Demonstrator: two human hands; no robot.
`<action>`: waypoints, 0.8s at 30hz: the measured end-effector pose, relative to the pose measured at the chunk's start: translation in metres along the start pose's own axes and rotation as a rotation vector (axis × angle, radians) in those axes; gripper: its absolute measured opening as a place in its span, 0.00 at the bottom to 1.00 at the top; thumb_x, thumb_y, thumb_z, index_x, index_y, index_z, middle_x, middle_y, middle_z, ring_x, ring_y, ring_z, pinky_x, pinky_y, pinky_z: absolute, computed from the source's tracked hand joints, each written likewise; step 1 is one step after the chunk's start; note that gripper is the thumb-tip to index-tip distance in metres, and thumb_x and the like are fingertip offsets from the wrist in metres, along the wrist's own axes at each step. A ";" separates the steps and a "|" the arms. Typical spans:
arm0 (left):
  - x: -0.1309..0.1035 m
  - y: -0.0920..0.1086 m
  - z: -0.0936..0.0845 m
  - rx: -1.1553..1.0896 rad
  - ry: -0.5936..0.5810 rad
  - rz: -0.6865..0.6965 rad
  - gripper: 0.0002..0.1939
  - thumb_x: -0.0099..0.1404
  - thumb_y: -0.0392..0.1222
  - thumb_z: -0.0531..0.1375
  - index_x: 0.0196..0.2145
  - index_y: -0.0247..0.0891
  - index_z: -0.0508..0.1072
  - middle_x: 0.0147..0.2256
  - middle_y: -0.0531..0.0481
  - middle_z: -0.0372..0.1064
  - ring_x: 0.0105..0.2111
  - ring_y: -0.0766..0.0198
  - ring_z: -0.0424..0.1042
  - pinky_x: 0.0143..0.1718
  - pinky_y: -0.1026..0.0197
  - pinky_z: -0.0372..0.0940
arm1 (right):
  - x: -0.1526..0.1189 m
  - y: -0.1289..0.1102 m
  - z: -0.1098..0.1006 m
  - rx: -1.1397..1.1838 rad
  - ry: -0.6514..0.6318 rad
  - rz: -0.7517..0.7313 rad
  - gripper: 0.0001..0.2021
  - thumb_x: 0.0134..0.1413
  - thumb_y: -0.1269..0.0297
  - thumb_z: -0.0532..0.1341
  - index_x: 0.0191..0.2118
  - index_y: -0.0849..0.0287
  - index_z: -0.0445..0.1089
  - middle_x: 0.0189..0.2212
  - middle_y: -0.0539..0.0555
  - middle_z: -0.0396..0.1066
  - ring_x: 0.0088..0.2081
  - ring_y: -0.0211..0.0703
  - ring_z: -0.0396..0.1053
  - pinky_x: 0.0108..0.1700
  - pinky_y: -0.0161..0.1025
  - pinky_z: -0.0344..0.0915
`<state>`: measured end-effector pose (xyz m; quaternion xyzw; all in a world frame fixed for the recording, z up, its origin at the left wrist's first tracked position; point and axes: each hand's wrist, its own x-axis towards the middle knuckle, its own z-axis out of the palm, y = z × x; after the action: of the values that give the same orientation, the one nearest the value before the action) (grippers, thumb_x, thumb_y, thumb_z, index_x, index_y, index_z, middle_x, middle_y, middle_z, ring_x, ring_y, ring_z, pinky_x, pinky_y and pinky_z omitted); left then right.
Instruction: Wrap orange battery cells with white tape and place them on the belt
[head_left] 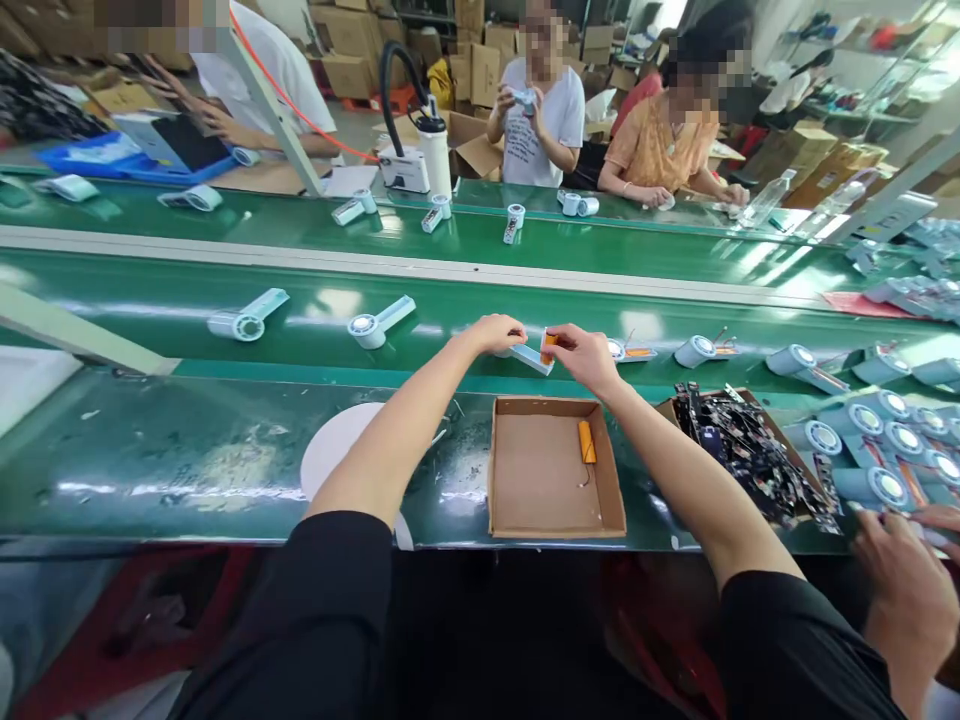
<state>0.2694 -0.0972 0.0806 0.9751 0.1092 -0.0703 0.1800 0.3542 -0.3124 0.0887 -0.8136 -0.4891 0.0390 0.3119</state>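
Over the green conveyor belt, my left hand [496,335] is closed at the head end of a light-blue handheld fan [531,358]; the hand hides most of that head. The fan's open handle points right, toward my right hand [589,355]. Between the thumb and fingers of that hand is an orange battery [550,346], held upright at the end of the handle. Below my hands, a shallow cardboard box [536,470] contains one loose orange battery [586,442] with a thin wire.
Two light-blue fans [381,320] lie on the belt to the left; several more with orange strips sit to the right. A box of black circuit boards [739,450] stands right, near a co-worker's hand [904,580]. A white disc [337,445] lies under my left forearm. People sit opposite.
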 end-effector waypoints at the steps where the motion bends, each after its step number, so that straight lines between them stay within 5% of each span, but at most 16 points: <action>1: 0.001 0.002 0.002 -0.006 0.023 -0.013 0.17 0.69 0.48 0.57 0.49 0.48 0.82 0.50 0.50 0.80 0.49 0.55 0.76 0.48 0.61 0.65 | 0.008 0.004 0.007 -0.084 -0.051 -0.002 0.15 0.67 0.62 0.65 0.56 0.59 0.77 0.42 0.56 0.82 0.44 0.47 0.80 0.50 0.39 0.74; 8: 0.012 0.021 0.021 -0.050 0.125 -0.074 0.15 0.70 0.43 0.57 0.46 0.44 0.83 0.49 0.44 0.80 0.50 0.52 0.76 0.49 0.57 0.65 | 0.025 0.016 0.026 -0.377 -0.371 -0.055 0.15 0.68 0.60 0.65 0.58 0.53 0.78 0.46 0.58 0.81 0.49 0.57 0.78 0.52 0.44 0.70; 13: 0.008 0.033 0.025 -0.083 0.136 -0.128 0.12 0.74 0.44 0.58 0.46 0.40 0.81 0.49 0.43 0.79 0.50 0.54 0.76 0.52 0.53 0.68 | 0.038 0.002 0.037 -0.525 -0.526 -0.082 0.18 0.70 0.63 0.61 0.60 0.62 0.77 0.49 0.68 0.78 0.53 0.66 0.75 0.54 0.51 0.69; 18: 0.002 0.041 0.031 -0.131 0.151 -0.146 0.17 0.76 0.53 0.60 0.49 0.36 0.77 0.50 0.43 0.76 0.51 0.55 0.75 0.57 0.45 0.69 | 0.032 -0.005 0.025 -0.600 -0.582 -0.052 0.19 0.70 0.63 0.58 0.62 0.56 0.76 0.51 0.64 0.78 0.53 0.63 0.75 0.53 0.47 0.69; 24: 0.000 0.050 0.035 -0.173 0.152 -0.156 0.17 0.75 0.52 0.62 0.52 0.36 0.76 0.52 0.43 0.74 0.52 0.54 0.74 0.57 0.44 0.71 | 0.017 -0.001 0.011 -0.645 -0.561 0.021 0.23 0.71 0.59 0.54 0.67 0.48 0.70 0.50 0.59 0.79 0.51 0.59 0.76 0.50 0.44 0.69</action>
<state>0.2778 -0.1554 0.0653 0.9470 0.2035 -0.0003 0.2484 0.3578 -0.2926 0.0845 -0.8323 -0.5340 0.1069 -0.1040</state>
